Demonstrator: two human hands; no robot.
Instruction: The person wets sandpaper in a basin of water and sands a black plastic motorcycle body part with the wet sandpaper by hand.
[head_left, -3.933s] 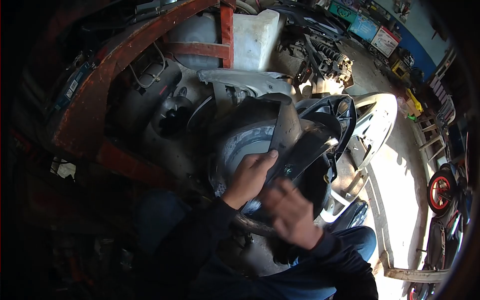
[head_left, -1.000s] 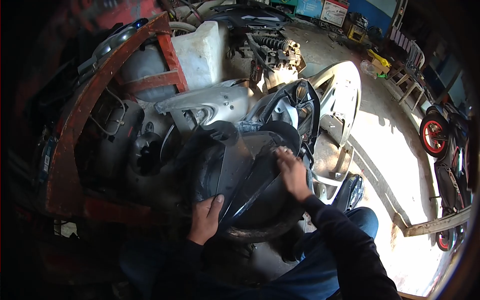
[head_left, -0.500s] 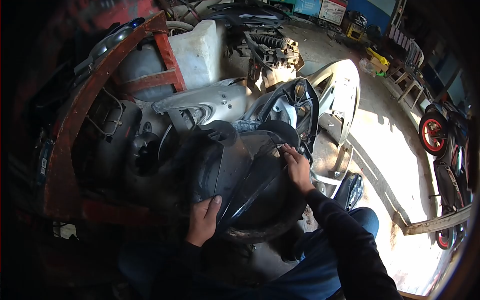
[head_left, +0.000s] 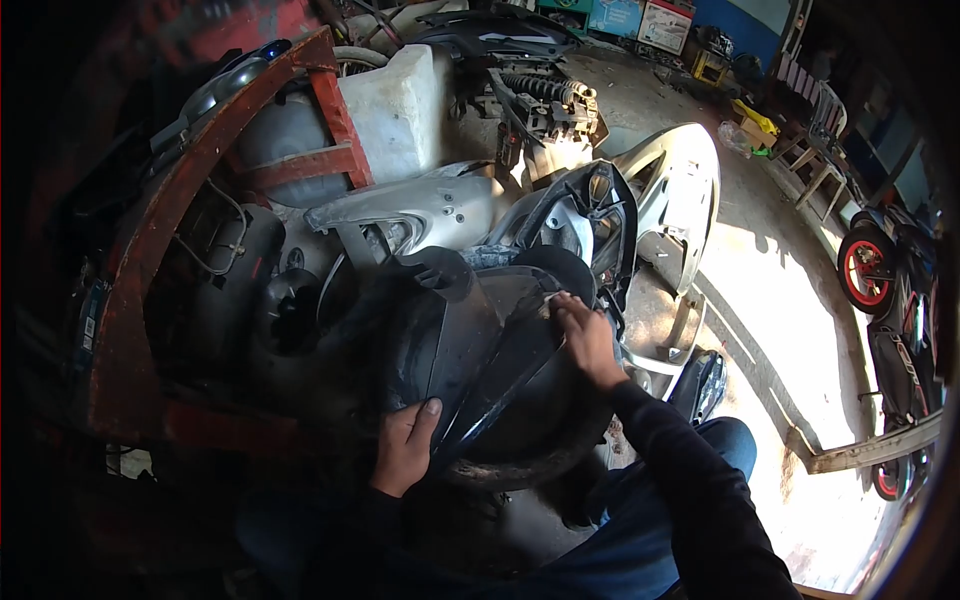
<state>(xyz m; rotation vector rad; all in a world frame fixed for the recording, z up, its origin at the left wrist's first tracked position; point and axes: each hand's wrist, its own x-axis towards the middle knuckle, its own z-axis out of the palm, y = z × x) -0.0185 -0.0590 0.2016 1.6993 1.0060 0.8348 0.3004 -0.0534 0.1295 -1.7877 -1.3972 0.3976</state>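
Left hand grips the dark panel, thumb on top, fingers hidden. Panel remains over the round tub. Farther, right hand has shifted slightly; fingertips touch the panel, grasp unconfirmable. Grey shell beyond.

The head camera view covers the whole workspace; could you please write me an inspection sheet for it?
Surface: floor, strongly sunlit at right.
Job's things: dark panel lying over a round dark container.
Clutter: silver panel, cream panel and coil-spring part beyond.
Hands: left hand grips the dark panel's edge; right hand has its fingertips at the far part, contents unclear.
Cables: nothing seen for certain.
Surroundings: red frame left; red-rimmed wheel right.
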